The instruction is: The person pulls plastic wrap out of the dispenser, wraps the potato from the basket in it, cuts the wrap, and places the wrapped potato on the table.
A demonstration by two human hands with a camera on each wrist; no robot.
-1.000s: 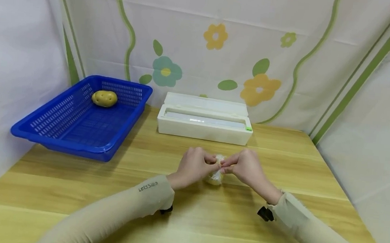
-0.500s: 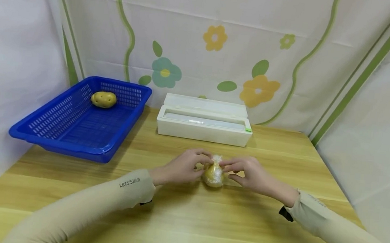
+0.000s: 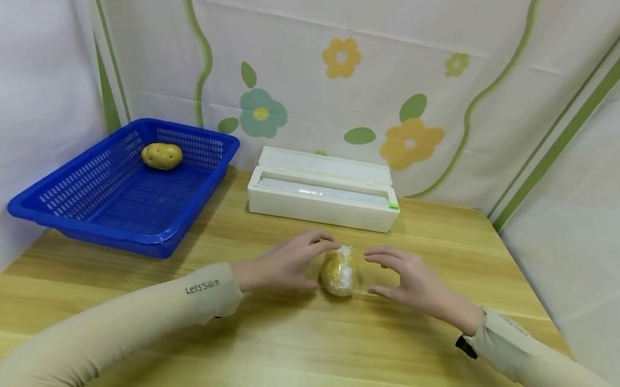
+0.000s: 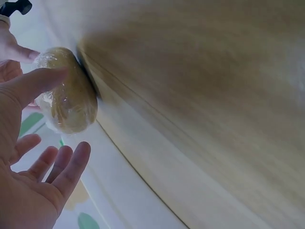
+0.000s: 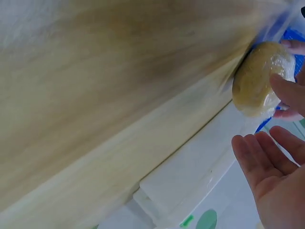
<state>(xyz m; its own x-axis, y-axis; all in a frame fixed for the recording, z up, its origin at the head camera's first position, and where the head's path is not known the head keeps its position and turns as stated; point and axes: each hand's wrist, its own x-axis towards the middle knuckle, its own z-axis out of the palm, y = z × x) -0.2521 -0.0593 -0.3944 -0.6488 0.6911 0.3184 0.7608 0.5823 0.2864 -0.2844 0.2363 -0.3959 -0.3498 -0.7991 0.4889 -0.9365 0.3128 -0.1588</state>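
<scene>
Yellow oval potato wrapped in clear, glossy film (image 3: pixel 339 273) lies on the pale wood-grained counter (image 3: pixel 293 356), between the person's left hand (image 3: pixel 285 263) and right hand (image 3: pixel 410 281). From the left grip it lies just to the right, from the right grip to the left. Its long axis appears to run away from the person, crossways to the line from one hand to the other, with a whitish gathered tuft of film at the far end.

Left is the nearer hand: its index fingertip comes right up beside the tuft in the head view, and in the left wrist view its thumb overlaps the wrapped potato, though I cannot tell whether either touches. That grip is spread, thumb well apart from the fingers. The right grip is spread too, with a visible strip of counter between its fingertips and the film. Neither hand pinches anything, so the gap on the right looks like the larger one to close.

Beyond both grips sits a long white box (image 3: pixel 322 210) with its lid tipped back and a green tab at its right end. Left of the left grip, and farther off, a blue rectangular plastic basket (image 3: pixel 194 219) holds an unwrapped yellow potato (image 3: pixel 162 156).
</scene>
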